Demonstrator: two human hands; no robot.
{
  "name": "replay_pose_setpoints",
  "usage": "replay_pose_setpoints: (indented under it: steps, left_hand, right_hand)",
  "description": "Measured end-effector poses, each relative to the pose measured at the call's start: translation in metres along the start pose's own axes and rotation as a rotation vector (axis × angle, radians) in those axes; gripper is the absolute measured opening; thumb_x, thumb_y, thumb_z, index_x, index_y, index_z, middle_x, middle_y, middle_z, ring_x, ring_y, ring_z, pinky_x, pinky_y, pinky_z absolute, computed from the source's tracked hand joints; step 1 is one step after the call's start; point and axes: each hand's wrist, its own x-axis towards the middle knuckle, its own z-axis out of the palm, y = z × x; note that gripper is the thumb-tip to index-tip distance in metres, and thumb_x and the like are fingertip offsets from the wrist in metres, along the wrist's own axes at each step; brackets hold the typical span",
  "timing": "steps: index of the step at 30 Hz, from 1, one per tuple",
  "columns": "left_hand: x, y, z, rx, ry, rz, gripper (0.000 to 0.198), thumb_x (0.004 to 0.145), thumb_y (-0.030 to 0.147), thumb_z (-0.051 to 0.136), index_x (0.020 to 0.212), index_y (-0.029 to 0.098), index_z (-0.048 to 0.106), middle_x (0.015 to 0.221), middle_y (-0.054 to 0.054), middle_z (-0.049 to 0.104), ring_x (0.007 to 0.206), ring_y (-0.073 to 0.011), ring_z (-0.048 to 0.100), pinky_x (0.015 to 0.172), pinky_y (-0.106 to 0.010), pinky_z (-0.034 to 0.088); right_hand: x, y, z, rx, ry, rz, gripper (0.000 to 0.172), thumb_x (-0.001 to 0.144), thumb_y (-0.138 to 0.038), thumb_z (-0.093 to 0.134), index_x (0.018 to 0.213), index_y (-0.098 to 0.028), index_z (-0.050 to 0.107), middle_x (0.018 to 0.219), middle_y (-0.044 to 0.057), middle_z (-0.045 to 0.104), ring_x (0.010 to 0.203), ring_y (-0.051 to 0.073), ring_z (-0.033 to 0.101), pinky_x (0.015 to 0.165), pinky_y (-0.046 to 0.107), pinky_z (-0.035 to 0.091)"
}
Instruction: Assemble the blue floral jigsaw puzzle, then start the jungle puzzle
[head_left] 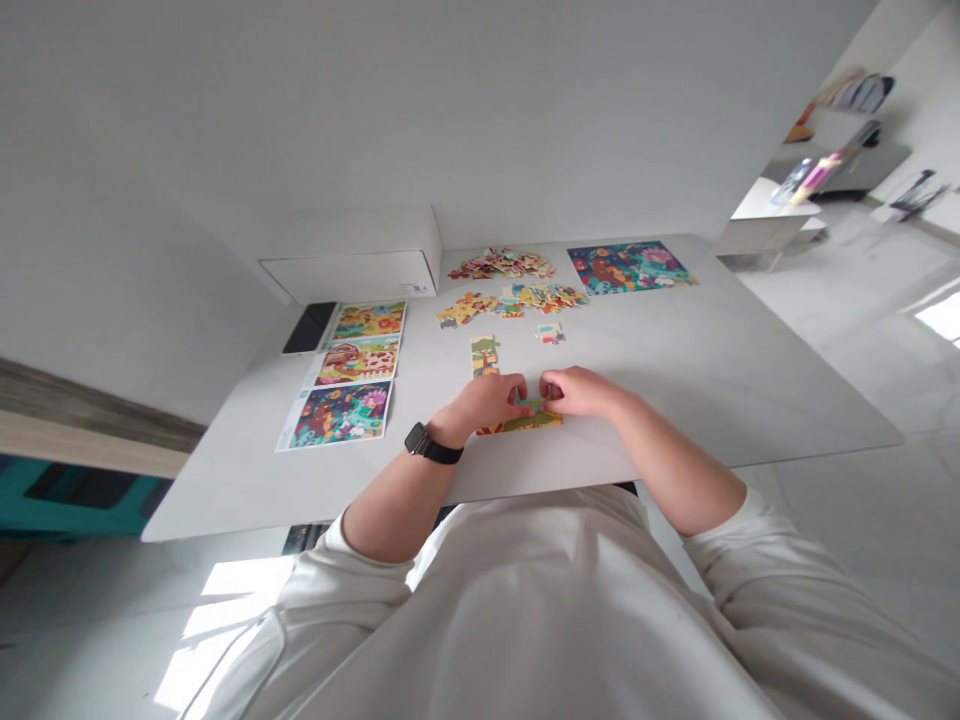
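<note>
A partly joined jigsaw puzzle (pixel 517 426) lies near the table's front edge, with a green and yellow lower strip and a column (pixel 485 352) rising at its left. My left hand (pixel 491 398), a black watch on its wrist, rests over the left part with thumb and fingers curled together on a puzzle piece. Facing it, my right hand (pixel 571 390) pinches at the strip's upper edge. A bluish-green puzzle piece (pixel 534 405) shows between the fingertips of both hands, partly covered. Beyond them lies a small group of loose puzzle pieces (pixel 550 334).
Heaps of loose pieces, one reddish (pixel 502 264) and one yellowish (pixel 551 297), lie farther back. A finished-looking dark puzzle (pixel 630 267) is at back right. Picture sheets (pixel 341 415), a black phone (pixel 310 328) and a white box (pixel 352 275) stand or lie at left. A wall borders the table (pixel 712 370).
</note>
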Motion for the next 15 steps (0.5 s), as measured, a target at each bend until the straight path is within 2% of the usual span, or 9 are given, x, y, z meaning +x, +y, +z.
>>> replay_pose_setpoints:
  steps: [5,8,12,15]
  left_hand:
    - [-0.001,-0.002,0.000,-0.033,-0.003,0.005,0.024,0.090,0.046,0.075,0.101,0.025,0.075,0.080,-0.001,0.075,0.068,-0.0197,0.065,0.061,-0.030,0.040]
    - [-0.001,-0.004,-0.004,-0.122,0.095,0.016,0.022,0.094,0.045,0.067,0.096,0.023,0.073,0.077,-0.001,0.073,0.066,-0.0180,0.062,0.060,-0.030,0.039]
    - [0.002,-0.005,-0.025,-0.192,0.299,-0.005,0.039,0.100,0.052,0.056,0.074,0.022,0.060,0.065,0.001,0.059,0.061,-0.0152,0.051,0.058,-0.030,0.035]
    - [0.007,-0.005,-0.049,-0.185,0.364,-0.028,0.052,0.101,0.058,0.051,0.064,0.022,0.043,0.058,0.002,0.045,0.059,-0.0139,0.041,0.057,-0.030,0.030]
  right_hand:
    - [0.000,-0.004,0.002,-0.037,0.006,-0.004,0.019,0.089,-0.036,0.081,0.104,-0.025,0.075,0.089,0.002,0.078,0.074,0.018,0.065,0.064,0.027,0.037]
    - [-0.002,-0.007,-0.001,-0.017,0.001,-0.023,0.019,0.090,-0.035,0.081,0.105,-0.024,0.076,0.090,0.003,0.079,0.076,0.018,0.067,0.065,0.027,0.038]
    - [-0.005,-0.009,-0.021,0.061,0.010,-0.078,0.016,0.096,-0.033,0.076,0.109,-0.025,0.077,0.090,0.002,0.080,0.075,0.017,0.067,0.069,0.027,0.042]
    - [0.000,-0.009,-0.048,0.063,0.047,-0.121,0.015,0.096,-0.031,0.075,0.109,-0.025,0.078,0.090,0.002,0.079,0.075,0.017,0.066,0.071,0.027,0.042]
